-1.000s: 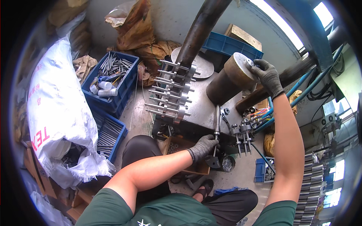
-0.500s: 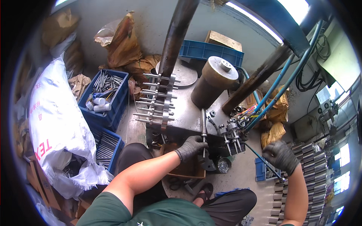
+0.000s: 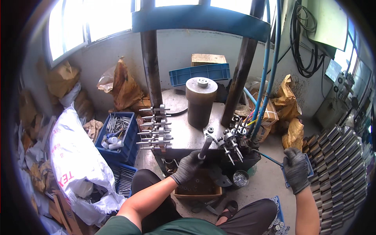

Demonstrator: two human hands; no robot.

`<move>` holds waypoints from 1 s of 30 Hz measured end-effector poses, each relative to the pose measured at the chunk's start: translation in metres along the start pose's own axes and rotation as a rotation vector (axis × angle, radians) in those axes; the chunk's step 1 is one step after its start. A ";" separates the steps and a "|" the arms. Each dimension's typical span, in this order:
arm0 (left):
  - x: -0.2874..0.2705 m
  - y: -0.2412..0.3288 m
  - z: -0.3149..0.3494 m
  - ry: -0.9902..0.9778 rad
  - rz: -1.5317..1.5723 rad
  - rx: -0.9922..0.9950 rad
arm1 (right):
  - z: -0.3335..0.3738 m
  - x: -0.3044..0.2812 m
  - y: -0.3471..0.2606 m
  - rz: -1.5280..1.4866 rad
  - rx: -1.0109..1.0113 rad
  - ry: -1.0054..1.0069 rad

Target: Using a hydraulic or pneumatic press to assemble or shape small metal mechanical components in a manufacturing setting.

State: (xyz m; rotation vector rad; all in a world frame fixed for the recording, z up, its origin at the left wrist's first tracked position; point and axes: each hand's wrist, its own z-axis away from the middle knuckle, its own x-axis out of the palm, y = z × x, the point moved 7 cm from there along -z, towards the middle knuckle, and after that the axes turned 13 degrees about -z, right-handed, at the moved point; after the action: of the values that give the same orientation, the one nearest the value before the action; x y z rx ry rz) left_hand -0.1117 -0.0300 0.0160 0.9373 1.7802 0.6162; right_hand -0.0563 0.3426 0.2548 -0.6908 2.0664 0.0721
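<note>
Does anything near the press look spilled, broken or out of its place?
Nothing looks broken or spilled. The left hand grips a metal rod at the press table; the right hand holds a blue tray. Torn paper bags are heaped by the wall.

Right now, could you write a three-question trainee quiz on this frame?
1. True or false: the left hand grips the grey lever on the press table.
2. What does the right hand touch? A) blue tray B) grey metal cylinder C) white sack
3. Fill in: the metal rods lie in a ____ crate.

Key: 1 true; 2 A; 3 blue.
</note>
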 end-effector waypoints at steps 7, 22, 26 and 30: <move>-0.064 0.080 -0.071 0.109 0.132 0.411 | -0.062 -0.018 -0.004 -0.037 -0.130 0.301; -0.142 0.085 -0.336 0.425 0.296 0.012 | -0.153 0.008 0.071 0.100 0.283 0.102; -0.146 0.086 -0.348 0.437 0.119 0.029 | -0.154 0.012 0.072 0.088 0.285 0.085; -0.146 0.106 -0.350 0.422 -0.243 0.088 | -0.149 0.008 0.069 0.078 0.285 0.099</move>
State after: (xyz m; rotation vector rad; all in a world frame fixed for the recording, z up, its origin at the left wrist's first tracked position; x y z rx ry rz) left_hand -0.3712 -0.0861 0.3063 0.6633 2.2730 0.6133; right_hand -0.2073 0.3513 0.3186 -0.4460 2.1424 -0.2120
